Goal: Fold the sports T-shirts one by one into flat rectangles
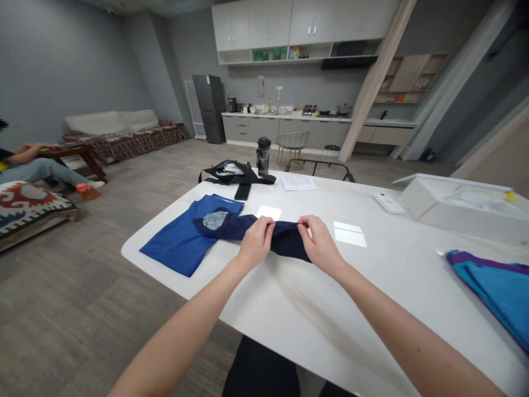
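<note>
A dark navy garment (289, 246) with a pale blue-grey patterned patch stretches across the middle of the white table (264, 298). Both hands pinch its upper edge, slightly apart: my left hand (258, 238) near the middle, my right hand (320, 242) close to the right end. Between them the cloth is drawn fairly straight, its right part lifted off the tabletop. The left end, with the patch, lies over a bright blue garment (179, 240) spread flat at the table's left. What kind of garment the navy one is, I cannot tell.
Behind lie a black bag (229, 172), a phone (242, 191), a dark bottle (263, 157) and a printed sheet (298, 183). A white box (458, 212), a white device (388, 203) and turquoise-purple cloth (496, 286) are at right. A person sits far left.
</note>
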Demonstrator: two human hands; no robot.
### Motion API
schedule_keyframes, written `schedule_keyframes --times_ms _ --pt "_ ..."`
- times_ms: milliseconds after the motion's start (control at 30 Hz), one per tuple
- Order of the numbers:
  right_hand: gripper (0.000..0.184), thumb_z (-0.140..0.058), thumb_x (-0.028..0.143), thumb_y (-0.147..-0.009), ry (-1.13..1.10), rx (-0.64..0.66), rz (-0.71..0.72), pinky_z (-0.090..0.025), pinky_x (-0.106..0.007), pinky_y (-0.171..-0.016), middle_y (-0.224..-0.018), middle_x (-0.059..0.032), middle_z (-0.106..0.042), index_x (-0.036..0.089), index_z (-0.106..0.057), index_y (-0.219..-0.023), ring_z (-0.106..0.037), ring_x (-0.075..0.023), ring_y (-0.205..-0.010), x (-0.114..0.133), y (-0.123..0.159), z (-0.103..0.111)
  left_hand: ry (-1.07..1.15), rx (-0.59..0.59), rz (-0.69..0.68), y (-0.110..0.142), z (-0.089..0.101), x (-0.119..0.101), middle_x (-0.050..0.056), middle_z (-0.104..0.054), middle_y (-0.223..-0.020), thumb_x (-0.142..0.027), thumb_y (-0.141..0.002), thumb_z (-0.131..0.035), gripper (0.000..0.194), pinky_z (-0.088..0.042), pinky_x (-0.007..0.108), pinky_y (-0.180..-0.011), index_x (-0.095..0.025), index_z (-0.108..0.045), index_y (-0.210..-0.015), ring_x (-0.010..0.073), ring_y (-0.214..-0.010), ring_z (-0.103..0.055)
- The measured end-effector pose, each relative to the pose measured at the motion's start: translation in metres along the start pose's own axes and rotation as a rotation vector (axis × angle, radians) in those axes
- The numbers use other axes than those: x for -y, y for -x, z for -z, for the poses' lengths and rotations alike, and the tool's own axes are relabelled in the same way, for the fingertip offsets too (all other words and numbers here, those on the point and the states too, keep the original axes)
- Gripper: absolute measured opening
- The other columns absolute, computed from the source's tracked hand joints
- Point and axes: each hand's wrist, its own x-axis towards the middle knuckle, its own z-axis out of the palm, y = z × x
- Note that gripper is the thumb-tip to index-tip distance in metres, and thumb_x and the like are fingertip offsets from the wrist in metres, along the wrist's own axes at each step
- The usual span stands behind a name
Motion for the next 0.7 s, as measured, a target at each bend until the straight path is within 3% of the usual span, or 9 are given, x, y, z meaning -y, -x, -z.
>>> schedule_keyframes --times_ms 200,300,400,500,567,700 --pt "0.016 -0.047 0.035 -0.101 0.125 -0.144 -0.177 -0.045 -0.037 -0.083 -0.094 -0.0053 -0.065 0.024 -0.058 -0.100 -0.060 -0.0232 -0.091 -0.049 0.070 0.112 0.124 0.245 -0.116 -0.005 -0.100 -0.089 0.005 -0.067 -0.097 -0.030 -0.107 -0.036 0.024 -0.050 0.031 -0.083 -0.021 -0.058 -0.105 0.0176 -0.088 -0.064" --pt "0.016 -0.049 0.036 -0.099 0.201 -0.219 -0.255 -0.045 -0.036 -0.082 -0.092 -0.0052 -0.065 0.023 -0.059 -0.099 -0.060 -0.0227 -0.087 -0.076 0.100 0.154 0.018 0.353 -0.189 0.009 -0.142 -0.122 0.007 -0.068 -0.104 -0.038 -0.103 -0.049 0.024 -0.049 0.036 -0.087 -0.020 -0.059 -0.116 0.0216 -0.095 -0.064" --pt "0.017 -0.050 0.037 -0.097 0.246 -0.309 -0.358 -0.047 -0.036 -0.080 -0.091 -0.0057 -0.065 0.023 -0.060 -0.099 -0.061 -0.0223 -0.084 -0.105 0.128 0.184 -0.208 0.463 -0.216 0.028 -0.171 -0.139 0.009 -0.066 -0.113 -0.036 -0.093 -0.063 0.041 -0.047 0.042 -0.088 -0.020 -0.054 -0.130 0.0271 -0.103 -0.062" --pt "0.020 -0.049 0.037 -0.096 0.331 -0.353 -0.416 -0.048 -0.037 -0.080 -0.091 -0.0075 -0.066 0.022 -0.061 -0.099 -0.061 -0.0233 -0.083 -0.140 0.155 0.203 -0.366 0.549 -0.200 0.045 -0.181 -0.137 0.011 -0.064 -0.116 -0.026 -0.092 -0.062 0.042 -0.045 0.044 -0.088 -0.020 -0.054 -0.133 0.0282 -0.105 -0.060" --pt "0.021 -0.048 0.035 -0.094 0.429 -0.293 -0.447 -0.048 -0.038 -0.081 -0.093 -0.0092 -0.068 0.021 -0.064 -0.097 -0.062 -0.0248 -0.086 -0.161 0.172 0.210 -0.364 0.583 -0.202 0.053 -0.178 -0.127 0.011 -0.063 -0.119 -0.029 -0.094 -0.061 0.039 -0.045 0.043 -0.090 -0.020 -0.055 -0.131 0.0279 -0.108 -0.059" --pt "0.020 -0.054 0.029 -0.086 0.454 0.161 -0.583 -0.048 -0.035 -0.077 -0.093 -0.0079 -0.073 0.022 -0.072 -0.086 -0.066 -0.0239 -0.084 -0.184 0.194 0.213 -0.276 0.585 -0.163 0.055 -0.156 -0.098 0.009 -0.064 -0.119 -0.044 -0.100 -0.053 0.033 -0.044 0.043 -0.094 -0.022 -0.058 -0.125 0.0266 -0.110 -0.060"
